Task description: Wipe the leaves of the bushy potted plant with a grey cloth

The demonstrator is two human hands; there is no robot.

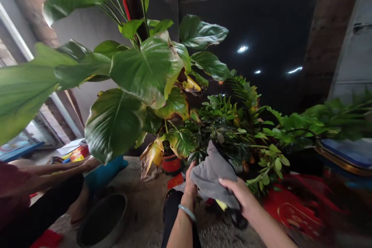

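Observation:
A soft grey cloth (213, 174) is held up between my two hands, low in the middle of the view. My left hand (190, 182), with a pale bangle at the wrist, is closed on the cloth's left edge; its fingers are partly hidden behind the fabric. On the right side, my right hand (236, 193) grips the cloth with the thumb lying on top. A small yellow patch shows under the cloth's lower edge. Just beyond the cloth are the leaves of low green plants (229, 120).
A large-leaved plant (145, 66) in a red pot (171, 164) rises at centre left. A dark basin (103, 219) stands on the floor near another person's leg; that person's arms (58, 172) reach in from the left. Red bags (299, 205) lie at right, below a blue-lidded container (348, 151).

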